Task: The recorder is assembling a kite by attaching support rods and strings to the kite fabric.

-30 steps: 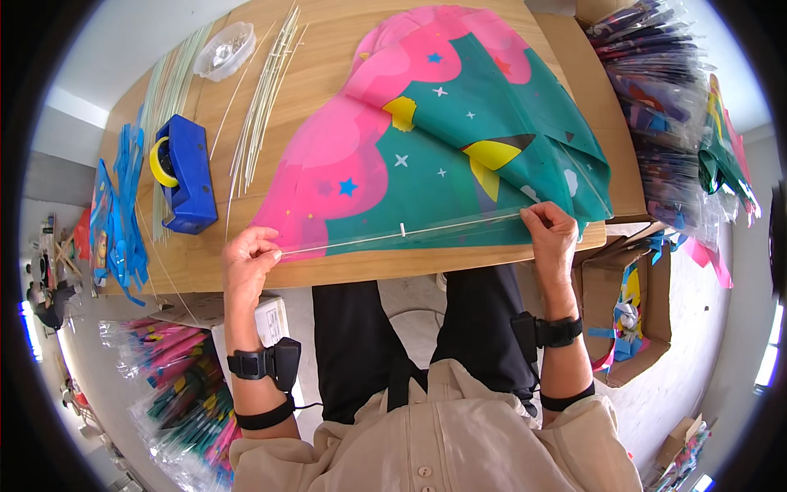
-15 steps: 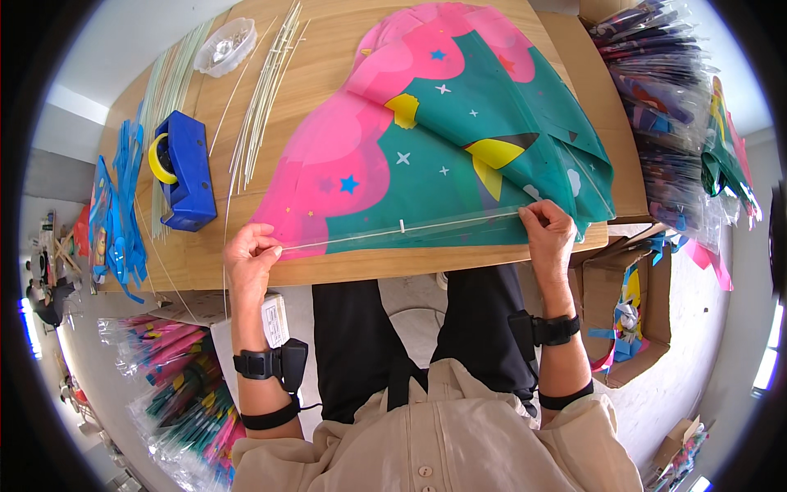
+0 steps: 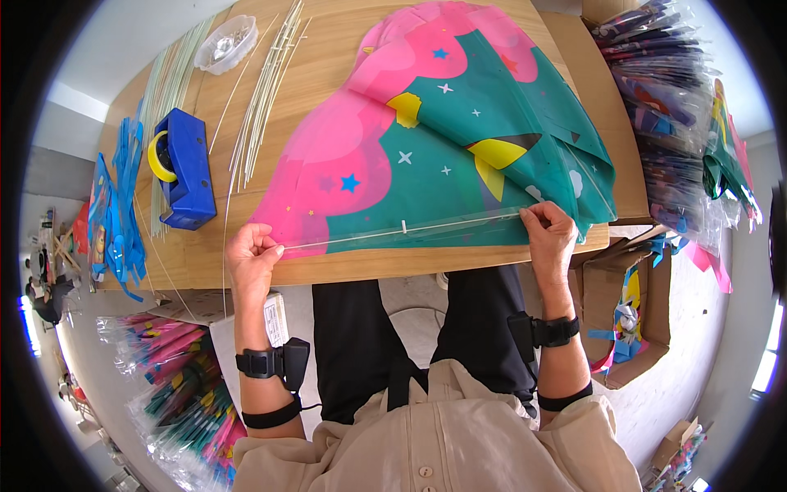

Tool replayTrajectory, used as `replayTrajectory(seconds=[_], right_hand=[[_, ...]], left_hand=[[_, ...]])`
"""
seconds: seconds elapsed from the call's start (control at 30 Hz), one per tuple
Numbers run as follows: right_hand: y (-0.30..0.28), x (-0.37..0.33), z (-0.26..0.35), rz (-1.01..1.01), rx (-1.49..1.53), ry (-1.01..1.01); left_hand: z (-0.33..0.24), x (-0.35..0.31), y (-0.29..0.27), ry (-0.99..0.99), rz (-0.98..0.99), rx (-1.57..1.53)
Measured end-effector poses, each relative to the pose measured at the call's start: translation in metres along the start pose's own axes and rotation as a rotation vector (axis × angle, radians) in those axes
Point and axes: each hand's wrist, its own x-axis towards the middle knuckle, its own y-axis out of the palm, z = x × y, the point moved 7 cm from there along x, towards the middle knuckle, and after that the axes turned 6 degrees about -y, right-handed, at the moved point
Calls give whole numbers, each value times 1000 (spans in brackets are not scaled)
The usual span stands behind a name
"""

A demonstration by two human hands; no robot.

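A pink and green printed plastic sheet [image 3: 361,197], with stars and yellow shapes, lies partly folded on the wooden table [image 3: 246,258]. Along its near edge runs a thin pale rod [image 3: 451,223], with a small white piece standing up near its middle. My left hand [image 3: 256,254] pinches the sheet's left corner at one end of the rod. At the other end, my right hand [image 3: 549,234] closes thumb and finger on the rod and sheet edge. The edge is stretched straight between both hands.
Left on the table are a blue tape dispenser [image 3: 188,172], blue strips [image 3: 123,205], loose thin rods [image 3: 266,90] and a clear plastic bowl [image 3: 225,45]. Bagged printed items [image 3: 656,107] are stacked at the right. Below the right side stands a cardboard box [image 3: 652,344] with scraps.
Almost nothing differs. Both hands keep their hold on the sheet's edge, and the sheet lies as before.
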Motion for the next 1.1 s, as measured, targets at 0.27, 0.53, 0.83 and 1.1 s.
replayTrajectory(seconds=[0.27,0.53,0.83,1.1], right_hand=[[1,0,3,-13,-36,-14],[1,1,5,-3,-92,-18],[2,1,4,-8,-99,-25],[3,2,3,29,-122,53]], left_hand=[[-1,2,0,30,-25,70],[-2,4,1,48,-29,163],[-2,5,0,65,-41,210],[-4,4,2,64,-46,222]])
